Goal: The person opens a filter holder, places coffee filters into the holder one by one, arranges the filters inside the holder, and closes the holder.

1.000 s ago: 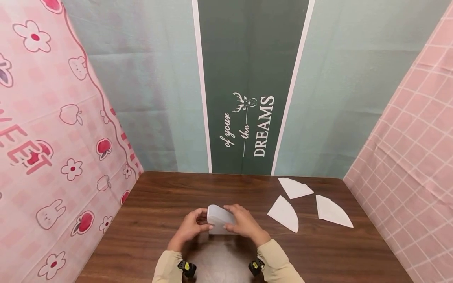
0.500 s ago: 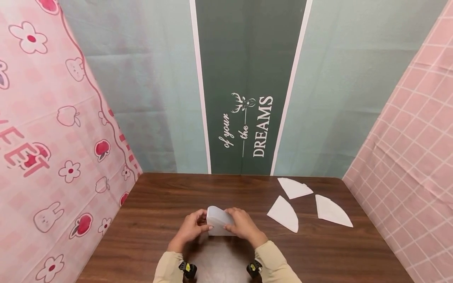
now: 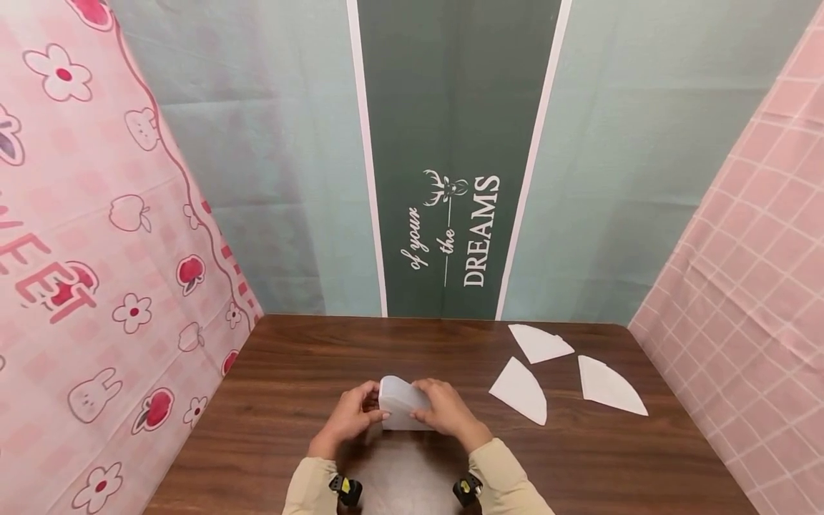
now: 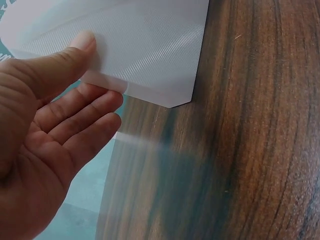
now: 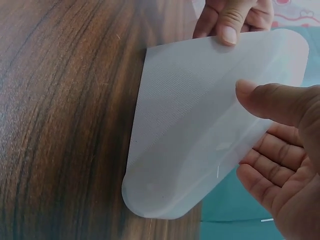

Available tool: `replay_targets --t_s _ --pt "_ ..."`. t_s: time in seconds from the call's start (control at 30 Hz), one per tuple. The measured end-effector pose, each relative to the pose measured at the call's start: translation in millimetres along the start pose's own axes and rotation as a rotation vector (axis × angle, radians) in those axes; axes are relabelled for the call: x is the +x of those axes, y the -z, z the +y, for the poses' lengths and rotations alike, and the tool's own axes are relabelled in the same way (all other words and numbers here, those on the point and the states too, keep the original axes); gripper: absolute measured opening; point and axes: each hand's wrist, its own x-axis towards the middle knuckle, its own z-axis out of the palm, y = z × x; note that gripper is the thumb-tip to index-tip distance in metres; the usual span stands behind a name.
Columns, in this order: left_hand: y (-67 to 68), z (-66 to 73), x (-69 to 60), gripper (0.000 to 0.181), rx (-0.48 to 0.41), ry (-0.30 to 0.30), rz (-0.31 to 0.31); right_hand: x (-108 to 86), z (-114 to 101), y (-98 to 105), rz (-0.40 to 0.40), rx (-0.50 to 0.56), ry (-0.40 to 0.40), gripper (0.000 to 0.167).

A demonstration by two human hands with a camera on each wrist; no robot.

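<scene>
A white, wedge-shaped plastic case (image 3: 399,402) with rounded corners stands on its edge on the table, between both hands. Fine ribbing covers part of its face (image 5: 175,85). My left hand (image 3: 348,416) pinches its left side, thumb on the near face (image 4: 145,45) and fingers behind. On the sloping right side, my right hand (image 3: 448,415) holds it the same way, its thumb (image 5: 265,102) flat against the face. The inside of the case is hidden from all views.
To the right on the brown wooden table (image 3: 270,357) lie three white fan-shaped paper filters (image 3: 520,391), apart from each other. A green curtain (image 3: 444,107) hangs behind the table, with pink cloths (image 3: 740,286) at both sides.
The right hand's fingers sit slightly lower on the case's sloping edge than a second ago. Both hands keep their hold, and the case stays in about the same place.
</scene>
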Motion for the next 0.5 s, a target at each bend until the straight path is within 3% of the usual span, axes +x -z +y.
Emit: replay_targets --t_s 0.5 --pt "0.4 -6.0 -0.7 0.026 -0.041 0.003 0.013 -13.6 10.1 7.9 0.086 0.111 -0.035 0.045"
